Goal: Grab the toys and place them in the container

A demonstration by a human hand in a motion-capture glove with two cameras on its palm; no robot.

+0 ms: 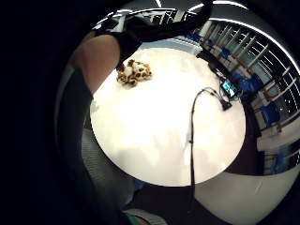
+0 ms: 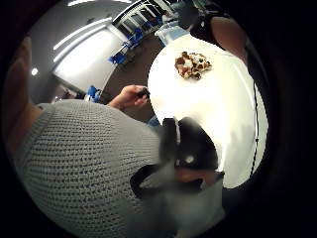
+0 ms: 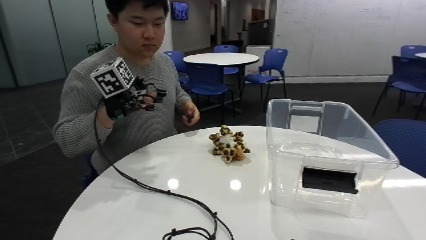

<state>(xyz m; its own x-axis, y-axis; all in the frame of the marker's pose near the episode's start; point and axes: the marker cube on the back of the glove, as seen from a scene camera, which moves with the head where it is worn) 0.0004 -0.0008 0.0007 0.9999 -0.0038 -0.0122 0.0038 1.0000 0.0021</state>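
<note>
Nothing was done yet: the spotted brown plush toy (image 3: 227,144) lay on the round white desk (image 3: 166,200) beside the clear plastic container (image 3: 326,155). The black-gloved right hand (image 3: 130,102) hovered raised near the chest, its grip loosely curled on nothing.

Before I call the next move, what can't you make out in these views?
- Gloved right hand: raised off the table in the outside view; finger curl unclear behind the rig.
- Container: absent from both palm views; in the outside view its clear walls blur the contents, apart from a dark patch.
- Toy: its far side is hidden in the outside view.
</note>
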